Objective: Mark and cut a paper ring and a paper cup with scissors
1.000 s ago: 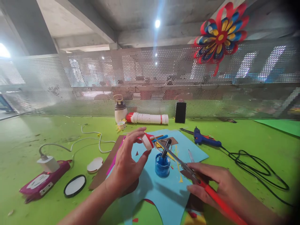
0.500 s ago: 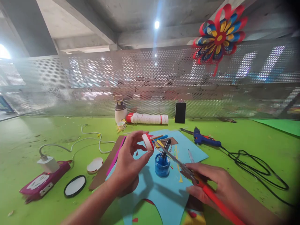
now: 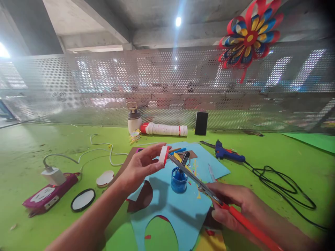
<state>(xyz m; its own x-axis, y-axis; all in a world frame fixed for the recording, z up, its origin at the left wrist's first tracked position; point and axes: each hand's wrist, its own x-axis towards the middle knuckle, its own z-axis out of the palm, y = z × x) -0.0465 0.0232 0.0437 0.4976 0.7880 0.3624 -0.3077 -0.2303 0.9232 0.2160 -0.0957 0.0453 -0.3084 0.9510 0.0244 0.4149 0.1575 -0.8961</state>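
Observation:
Between the thumb and fingers of my left hand (image 3: pixel 138 167) is a small white ring with a red edge (image 3: pixel 163 156), turned nearly edge-on. My right hand (image 3: pixel 235 204) grips red-handled scissors (image 3: pixel 192 176), their blades pointing left and up. The blade tips meet or nearly meet the ring's red side; exact contact cannot be told. Below the blades, a blue jar (image 3: pixel 179 181) with a black pen (image 3: pixel 185 158) in it stands on a light blue sheet (image 3: pixel 193 209) that has a rounded cut-out. A brown cut piece (image 3: pixel 142 198) lies under my left forearm.
At left are a magenta power strip (image 3: pixel 51 193) with a white plug, a black-rimmed disc (image 3: pixel 83 200) and a white disc (image 3: pixel 105 178). A blue glue gun (image 3: pixel 229 153) trails black cable (image 3: pixel 285 186) at right. Behind stand a spray bottle (image 3: pixel 134 122), a ribbed white tube (image 3: pixel 166 129) and a phone (image 3: pixel 201 123).
My left hand has turned the ring from a tilted view to nearly edge-on and shifted slightly left. The scissors stay in my right hand, tips still by the ring. The camera view has shifted a little.

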